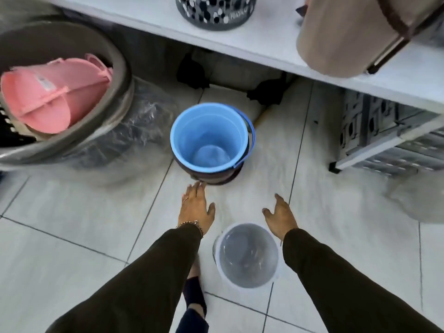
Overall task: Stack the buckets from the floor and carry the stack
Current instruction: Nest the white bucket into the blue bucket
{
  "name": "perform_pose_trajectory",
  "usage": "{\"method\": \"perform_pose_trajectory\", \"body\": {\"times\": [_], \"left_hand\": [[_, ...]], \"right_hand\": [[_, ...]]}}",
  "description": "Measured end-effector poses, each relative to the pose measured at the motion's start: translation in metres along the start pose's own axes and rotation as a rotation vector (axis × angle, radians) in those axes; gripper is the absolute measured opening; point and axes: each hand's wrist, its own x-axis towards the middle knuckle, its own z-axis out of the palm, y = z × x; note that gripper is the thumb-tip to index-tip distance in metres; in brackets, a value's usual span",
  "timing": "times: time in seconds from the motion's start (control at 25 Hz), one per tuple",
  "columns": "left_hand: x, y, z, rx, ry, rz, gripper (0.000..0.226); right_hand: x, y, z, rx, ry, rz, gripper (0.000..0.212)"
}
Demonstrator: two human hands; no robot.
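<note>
A light blue bucket (209, 135) stands upright on the tiled floor, nested in a dark brown bucket (211, 177) whose lower part shows beneath it. A grey bucket (247, 254) with a pale rim stands nearer to me, between my forearms. My left hand (195, 206) is spread flat, fingers apart, its fingertips just short of the brown bucket's base. My right hand (280, 216) is open too, held above the floor just beyond the grey bucket's far right rim. Neither hand holds anything.
A large grey tub (115, 75) holding pink plastic items stands at the left, wrapped in clear film. A white shelf (252, 51) runs across the top with a spotted basket and a beige bin. Grey crates (384, 135) sit under it at right. My foot is below.
</note>
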Motion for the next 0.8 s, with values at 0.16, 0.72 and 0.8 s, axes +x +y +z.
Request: {"method": "perform_pose_trajectory", "body": {"times": [0.16, 0.72, 0.8], "left_hand": [[-0.052, -0.036, 0.090, -0.111, -0.316, -0.199, 0.074], [-0.070, 0.020, 0.106, -0.425, -0.058, -0.038, 0.084], [-0.065, 0.053, 0.065, -0.483, 0.012, 0.058, 0.088]], "right_hand": [[-0.021, 0.118, 0.039, -0.038, -0.102, 0.207, 0.075], [-0.055, 0.151, 0.019, 0.291, 0.262, -0.048, 0.021], [-0.064, 0.111, -0.020, 0.326, 0.333, -0.128, 0.024]]}}
